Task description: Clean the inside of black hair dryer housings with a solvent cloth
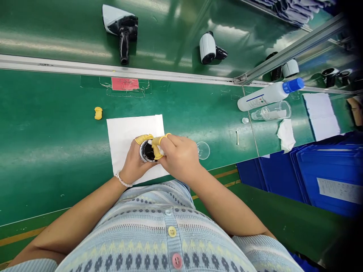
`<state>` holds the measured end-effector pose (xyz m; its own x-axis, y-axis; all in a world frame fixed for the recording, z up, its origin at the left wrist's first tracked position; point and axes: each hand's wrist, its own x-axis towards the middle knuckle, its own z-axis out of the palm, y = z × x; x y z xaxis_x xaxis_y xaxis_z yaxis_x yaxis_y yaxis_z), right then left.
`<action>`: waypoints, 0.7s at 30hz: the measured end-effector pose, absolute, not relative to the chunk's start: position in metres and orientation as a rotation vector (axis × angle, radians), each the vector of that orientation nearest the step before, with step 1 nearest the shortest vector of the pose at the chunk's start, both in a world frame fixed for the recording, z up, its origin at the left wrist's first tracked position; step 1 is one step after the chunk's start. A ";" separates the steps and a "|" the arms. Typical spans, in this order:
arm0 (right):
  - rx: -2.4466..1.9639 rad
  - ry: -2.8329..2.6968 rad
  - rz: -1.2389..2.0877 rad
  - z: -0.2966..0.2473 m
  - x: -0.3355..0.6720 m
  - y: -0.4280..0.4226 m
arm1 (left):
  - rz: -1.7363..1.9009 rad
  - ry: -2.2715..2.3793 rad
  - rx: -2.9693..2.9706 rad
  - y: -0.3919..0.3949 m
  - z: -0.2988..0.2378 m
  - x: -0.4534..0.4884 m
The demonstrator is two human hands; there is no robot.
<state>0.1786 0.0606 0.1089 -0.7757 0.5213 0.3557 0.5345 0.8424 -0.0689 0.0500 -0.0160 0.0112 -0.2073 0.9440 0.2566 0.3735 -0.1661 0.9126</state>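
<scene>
My left hand is wrapped round a round white-and-black housing, its dark face turned up toward me. Yellow finger cots cover fingertips on both hands. My right hand is closed in a pinch at the housing's right edge. Between its fingers a bit of a small white wad shows; most of it is hidden, so its kind is unclear. Beneath both hands lies a white paper sheet on the green table. Beside my right hand rests a small clear round dish.
A yellow finger cot lies at left. To the right are a white bottle with blue cap, a clear plastic cup, a crumpled white cloth and blue bins. White-and-black devices, including one handled device, stand behind the metal rail.
</scene>
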 end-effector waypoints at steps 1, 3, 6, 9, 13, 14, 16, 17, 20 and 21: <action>-0.842 -2.669 -0.042 0.112 0.183 0.066 | 1.375 1.572 1.517 -0.016 0.011 0.050; -0.957 -2.656 0.041 0.118 0.193 0.076 | 1.361 1.580 1.528 -0.016 0.011 0.049; -0.996 -2.605 0.152 0.125 0.203 0.082 | 1.354 1.570 1.546 -0.016 0.012 0.049; -0.815 -2.641 0.103 0.122 0.204 0.078 | 1.365 1.578 1.545 -0.016 0.013 0.049; -0.714 -2.624 0.012 0.112 0.201 0.068 | 1.372 1.567 1.548 -0.016 0.012 0.049; -0.709 -2.620 -0.003 0.110 0.202 0.067 | 1.379 1.562 1.555 -0.016 0.012 0.049; -0.706 -2.621 -0.039 0.110 0.204 0.065 | 1.382 1.561 1.567 -0.015 0.012 0.049; -0.707 -2.618 -0.060 0.111 0.204 0.064 | 1.380 1.568 1.569 -0.015 0.012 0.049; -0.720 -2.607 -0.125 0.113 0.203 0.063 | 1.370 1.593 1.572 -0.015 0.012 0.049; -0.726 -2.607 -0.147 0.114 0.202 0.064 | 1.369 1.595 1.572 -0.015 0.012 0.049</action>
<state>0.2015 0.0636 0.1135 -0.7712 0.4692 0.4303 0.5144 0.8574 -0.0129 0.0491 -0.0155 0.0119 -0.1992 0.9380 0.2838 0.4225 -0.1791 0.8885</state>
